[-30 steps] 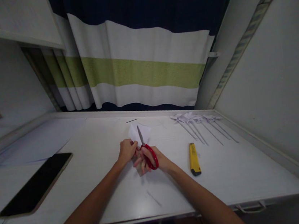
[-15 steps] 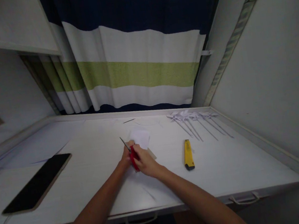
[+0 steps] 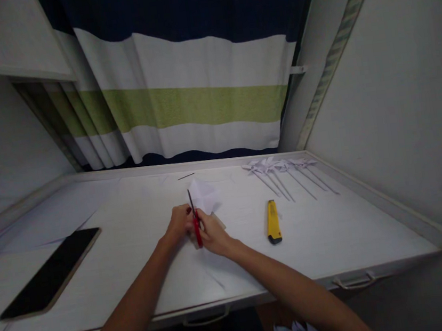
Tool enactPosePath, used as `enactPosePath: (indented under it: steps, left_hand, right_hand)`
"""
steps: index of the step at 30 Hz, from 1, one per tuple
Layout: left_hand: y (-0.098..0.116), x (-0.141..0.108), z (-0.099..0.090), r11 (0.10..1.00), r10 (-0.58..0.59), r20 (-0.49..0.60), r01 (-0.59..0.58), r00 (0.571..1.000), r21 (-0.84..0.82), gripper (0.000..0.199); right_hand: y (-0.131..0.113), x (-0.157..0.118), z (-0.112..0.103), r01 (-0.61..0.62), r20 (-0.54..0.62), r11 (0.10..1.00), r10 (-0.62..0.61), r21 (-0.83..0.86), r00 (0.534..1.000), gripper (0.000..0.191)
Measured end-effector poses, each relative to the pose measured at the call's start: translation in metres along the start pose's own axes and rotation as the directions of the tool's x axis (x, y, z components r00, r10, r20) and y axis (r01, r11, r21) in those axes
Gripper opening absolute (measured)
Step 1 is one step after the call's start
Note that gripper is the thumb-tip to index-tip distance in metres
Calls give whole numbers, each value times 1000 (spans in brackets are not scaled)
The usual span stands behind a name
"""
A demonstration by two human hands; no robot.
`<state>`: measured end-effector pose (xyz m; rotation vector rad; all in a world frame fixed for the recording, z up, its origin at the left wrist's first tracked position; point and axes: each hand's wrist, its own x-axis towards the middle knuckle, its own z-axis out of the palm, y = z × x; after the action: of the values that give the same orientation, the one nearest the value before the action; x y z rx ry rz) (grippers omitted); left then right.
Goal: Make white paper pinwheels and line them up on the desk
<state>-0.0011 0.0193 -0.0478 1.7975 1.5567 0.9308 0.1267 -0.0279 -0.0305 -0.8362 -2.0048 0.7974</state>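
Note:
My right hand (image 3: 213, 235) grips red-handled scissors (image 3: 196, 226), their blades pointing away from me and up. My left hand (image 3: 178, 223) sits close against the scissors on the left and pinches the near edge of a folded white paper (image 3: 204, 194), which rises just beyond both hands. The blades stand at the paper's left edge. Both hands hover low over the white desk (image 3: 146, 282), near its middle.
A yellow utility knife (image 3: 272, 221) lies right of my hands. Several white paper pinwheels on sticks (image 3: 282, 171) lie at the back right. A dark tablet (image 3: 51, 271) rests at the left, with paper sheets (image 3: 46, 219) beyond. A striped curtain hangs behind; walls close both sides.
The scissors turned from pointing up-left to nearly straight up beside the paper, which now stands higher. The view tilted slightly, and both hands stayed together near the desk's middle.

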Motion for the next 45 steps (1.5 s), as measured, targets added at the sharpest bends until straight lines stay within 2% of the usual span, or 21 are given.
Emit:
enactPosePath:
  steps: [3, 8, 10, 13, 17, 20, 24, 30, 32, 34, 37, 40, 43, 45]
  left_hand:
    - [1, -3, -9, 994, 75, -3, -74, 997, 78, 32]
    - [-2, -5, -20, 977, 155, 1, -153, 988, 149, 31]
    - [-5, -4, -25, 971, 170, -10, -166, 985, 174, 29]
    - [-9, -4, -30, 966, 173, -37, -162, 984, 202, 28]
    - [-12, -4, -32, 967, 153, -61, -137, 986, 215, 29]
    - [-12, -5, -31, 971, 140, -70, -123, 988, 206, 28]
    - [-8, -6, -29, 978, 123, -61, -110, 991, 180, 29]
    - [2, -10, -27, 984, 98, -20, -94, 995, 152, 33]
    - [5, -12, -24, 985, 90, 8, -90, 996, 145, 34]
    - [7, -15, -22, 986, 77, 40, -83, 996, 143, 34]
    - [7, -21, -17, 986, 56, 84, -68, 995, 153, 34]
    - [5, -27, -13, 982, 36, 107, -55, 994, 180, 36]
    - [4, -36, -9, 972, 3, 94, -25, 996, 232, 36]
    - [6, -43, -8, 932, 12, 10, -15, 1000, 362, 33]
  right_hand:
    - [13, 4, -3, -77, -176, 996, 67, -51, 982, 15]
    - [29, 12, -17, -207, -347, 954, 123, -218, 930, 27]
    - [34, 14, -28, -292, -381, 891, 151, -347, 912, 32]
    - [46, 16, -48, -432, -420, 745, 224, -509, 879, 34]
    - [68, 12, -69, -556, -450, 625, 340, -548, 826, 28]
    - [79, 8, -77, -614, -467, 550, 401, -566, 788, 26]
    - [82, 6, -81, -630, -471, 503, 419, -591, 776, 24]
    - [77, 6, -83, -620, -472, 507, 403, -598, 784, 24]
    - [71, 9, -82, -589, -454, 546, 376, -596, 808, 28]
    - [65, 13, -77, -518, -381, 620, 353, -589, 855, 33]
    - [59, 16, -64, -396, -188, 742, 352, -541, 917, 43]
    - [61, 16, -50, -330, -43, 815, 354, -476, 934, 37]
    - [65, 14, -43, -318, -9, 837, 352, -445, 936, 23]
    - [67, 14, -42, -321, -12, 838, 353, -442, 936, 18]
